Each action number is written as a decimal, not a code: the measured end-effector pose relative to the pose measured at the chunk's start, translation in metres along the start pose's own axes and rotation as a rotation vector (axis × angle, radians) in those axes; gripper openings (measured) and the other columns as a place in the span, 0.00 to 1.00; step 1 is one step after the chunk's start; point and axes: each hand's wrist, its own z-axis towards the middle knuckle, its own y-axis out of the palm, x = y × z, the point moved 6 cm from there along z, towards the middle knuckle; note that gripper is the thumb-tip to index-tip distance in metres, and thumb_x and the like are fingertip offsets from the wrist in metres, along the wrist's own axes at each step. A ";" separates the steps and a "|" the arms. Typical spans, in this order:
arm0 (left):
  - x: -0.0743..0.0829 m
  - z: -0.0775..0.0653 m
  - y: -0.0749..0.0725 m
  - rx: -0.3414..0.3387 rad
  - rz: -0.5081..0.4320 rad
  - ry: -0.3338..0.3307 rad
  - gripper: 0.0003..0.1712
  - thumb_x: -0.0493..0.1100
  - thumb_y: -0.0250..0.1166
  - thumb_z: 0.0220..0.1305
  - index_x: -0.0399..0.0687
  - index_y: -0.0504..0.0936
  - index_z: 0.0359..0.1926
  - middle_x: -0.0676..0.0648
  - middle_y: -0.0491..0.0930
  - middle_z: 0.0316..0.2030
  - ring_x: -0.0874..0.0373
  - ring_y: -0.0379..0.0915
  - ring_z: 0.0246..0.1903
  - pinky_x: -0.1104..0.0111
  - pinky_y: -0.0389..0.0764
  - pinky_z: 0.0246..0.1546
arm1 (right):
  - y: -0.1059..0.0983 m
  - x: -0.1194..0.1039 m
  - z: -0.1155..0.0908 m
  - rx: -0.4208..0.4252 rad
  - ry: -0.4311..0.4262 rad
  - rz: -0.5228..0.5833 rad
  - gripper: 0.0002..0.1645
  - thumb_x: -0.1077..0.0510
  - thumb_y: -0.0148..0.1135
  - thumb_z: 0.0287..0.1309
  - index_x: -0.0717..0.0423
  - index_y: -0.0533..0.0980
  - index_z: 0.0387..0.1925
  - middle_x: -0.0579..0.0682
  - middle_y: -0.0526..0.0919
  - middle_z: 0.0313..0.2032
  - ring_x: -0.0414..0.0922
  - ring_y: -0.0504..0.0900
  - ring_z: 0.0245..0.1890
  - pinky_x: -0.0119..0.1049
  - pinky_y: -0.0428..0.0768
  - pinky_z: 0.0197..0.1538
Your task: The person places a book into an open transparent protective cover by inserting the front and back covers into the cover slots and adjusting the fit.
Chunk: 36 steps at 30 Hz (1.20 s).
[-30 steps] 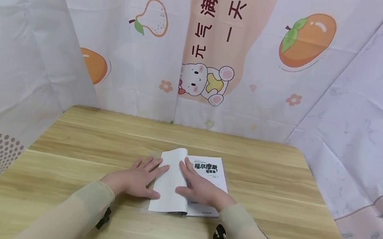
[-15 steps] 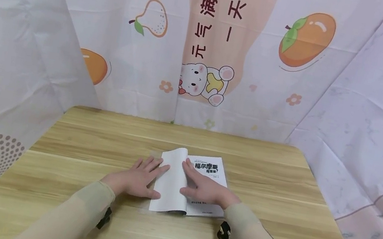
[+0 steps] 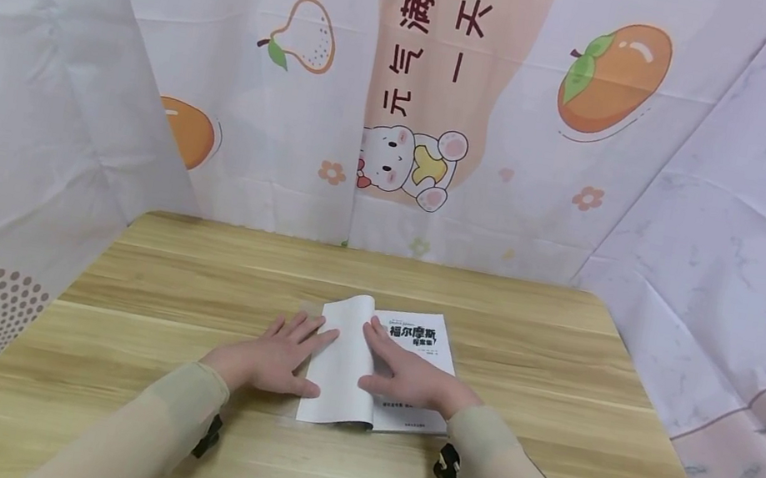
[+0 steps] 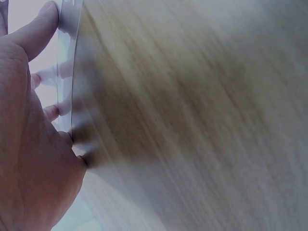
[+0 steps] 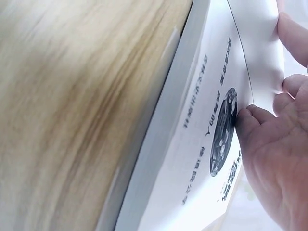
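An open book lies on the table in the head view. Its left leaf (image 3: pixel 340 371) is plain white and bulges up near the fold; the right one is a title page (image 3: pixel 441 357) with black Chinese lettering. My left hand (image 3: pixel 271 360) has its fingers spread over the left leaf's outer edge. Along that edge, a clear plastic strip (image 4: pixel 67 67) shows in the left wrist view. My right hand (image 3: pixel 409 379) rests across the title page, fingertips at the curved fold and thumb apart. Under it, the right wrist view shows a dark round emblem (image 5: pixel 224 132) on the page.
The wood-grain table (image 3: pixel 212 261) extends on all sides of the book. Behind it hangs a white curtain (image 3: pixel 230 61) printed with fruit and a cartoon animal. More patterned cloth (image 3: pixel 756 192) encloses the right and left sides. Black devices (image 3: pixel 447 467) are worn at both wrists.
Over the first half second my right hand slid slightly to the right, from the white leaf toward the title page. It has barely moved since, and my left hand stays in place.
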 end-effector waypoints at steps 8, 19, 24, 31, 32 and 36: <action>0.000 -0.001 -0.001 0.005 -0.007 0.006 0.53 0.72 0.56 0.59 0.59 0.43 0.76 0.42 0.39 0.75 0.38 0.28 0.71 0.40 0.40 0.68 | 0.000 -0.001 0.001 -0.003 -0.001 -0.005 0.51 0.41 0.57 0.65 0.48 0.38 0.76 0.48 0.31 0.75 0.43 0.40 0.72 0.49 0.51 0.72; -0.003 0.001 0.000 0.008 0.008 0.010 0.53 0.73 0.56 0.59 0.60 0.43 0.76 0.42 0.39 0.75 0.38 0.29 0.71 0.41 0.41 0.68 | -0.001 -0.005 0.000 -0.013 0.003 -0.021 0.51 0.40 0.56 0.65 0.48 0.38 0.76 0.49 0.31 0.75 0.42 0.38 0.72 0.48 0.50 0.72; -0.001 0.000 -0.002 0.006 -0.001 0.010 0.53 0.72 0.56 0.59 0.59 0.43 0.76 0.41 0.39 0.75 0.38 0.29 0.71 0.40 0.40 0.68 | -0.001 -0.007 0.001 -0.014 0.003 -0.024 0.51 0.41 0.56 0.65 0.49 0.38 0.75 0.50 0.31 0.75 0.43 0.38 0.72 0.49 0.50 0.72; -0.001 -0.001 -0.002 0.005 0.000 0.010 0.53 0.72 0.56 0.60 0.59 0.44 0.76 0.41 0.39 0.75 0.38 0.29 0.71 0.40 0.41 0.68 | 0.000 -0.009 0.001 -0.019 0.008 -0.032 0.51 0.41 0.56 0.66 0.50 0.38 0.75 0.51 0.31 0.75 0.44 0.38 0.72 0.49 0.50 0.72; -0.001 -0.001 -0.002 0.003 -0.002 0.010 0.53 0.72 0.56 0.60 0.59 0.43 0.76 0.41 0.39 0.75 0.38 0.29 0.71 0.40 0.41 0.68 | 0.000 -0.009 0.001 -0.019 0.008 -0.033 0.51 0.41 0.56 0.66 0.51 0.38 0.75 0.51 0.31 0.75 0.44 0.38 0.72 0.49 0.50 0.72; -0.001 -0.002 -0.002 0.003 -0.005 0.010 0.53 0.72 0.57 0.60 0.58 0.43 0.76 0.41 0.39 0.75 0.38 0.29 0.71 0.41 0.41 0.68 | 0.001 -0.010 0.001 -0.021 0.013 -0.032 0.51 0.41 0.56 0.66 0.51 0.38 0.75 0.51 0.31 0.75 0.44 0.37 0.72 0.49 0.50 0.72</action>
